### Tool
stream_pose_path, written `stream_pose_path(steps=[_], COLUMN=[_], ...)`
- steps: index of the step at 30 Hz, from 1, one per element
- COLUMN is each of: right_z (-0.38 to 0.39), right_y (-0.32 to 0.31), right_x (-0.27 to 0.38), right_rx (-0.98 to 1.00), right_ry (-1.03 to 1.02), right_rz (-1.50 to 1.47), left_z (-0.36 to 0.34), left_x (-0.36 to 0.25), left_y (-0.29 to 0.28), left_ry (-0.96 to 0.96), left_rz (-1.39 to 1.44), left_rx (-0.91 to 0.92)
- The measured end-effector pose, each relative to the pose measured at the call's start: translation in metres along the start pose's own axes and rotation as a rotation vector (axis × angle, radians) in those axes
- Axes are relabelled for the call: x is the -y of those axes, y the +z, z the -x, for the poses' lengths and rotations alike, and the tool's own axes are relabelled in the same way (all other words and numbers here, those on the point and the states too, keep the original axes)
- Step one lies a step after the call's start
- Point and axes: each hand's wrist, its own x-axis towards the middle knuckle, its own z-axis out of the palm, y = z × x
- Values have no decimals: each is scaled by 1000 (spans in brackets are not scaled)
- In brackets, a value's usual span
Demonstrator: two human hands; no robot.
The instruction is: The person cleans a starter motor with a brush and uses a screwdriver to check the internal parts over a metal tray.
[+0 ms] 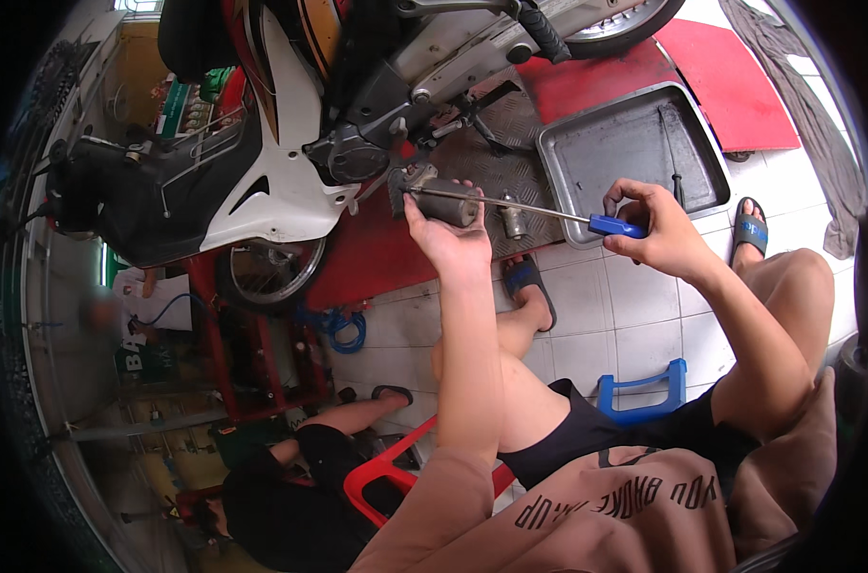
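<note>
My left hand (448, 229) cradles a dark cylindrical motor part (448, 201) with a cast metal end (413, 180) beneath the motorcycle's engine (357, 153). My right hand (634, 220) grips the blue handle of a long screwdriver (616, 226), whose shaft lies across the cylinder with its tip at the left end; exact contact cannot be told. A small silver cylindrical part (512, 222) stands on the checker plate (501, 167) just right of the motor part.
A metal tray (606, 153) holding a thin tool sits right of the plate, on a red stand (587, 76). A white-and-black motorcycle (252, 153) fills the top left. Two other people (281, 487) are at lower left. Red (376, 477) and blue (644, 392) stools and a blue hose (343, 329) are below.
</note>
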Motion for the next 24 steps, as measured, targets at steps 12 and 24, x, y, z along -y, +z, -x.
stream_pose_path(steps=[12, 24], right_z=[-3, -2], right_y=[3, 5], right_x=[-3, -4], right_rx=[-102, -103], right_ry=[-153, -186], right_rz=[188, 186], left_z=[4, 16], left_x=[-2, -5], left_y=[-15, -15], left_ry=[27, 29], left_rz=[-46, -41], left_rx=[4, -45])
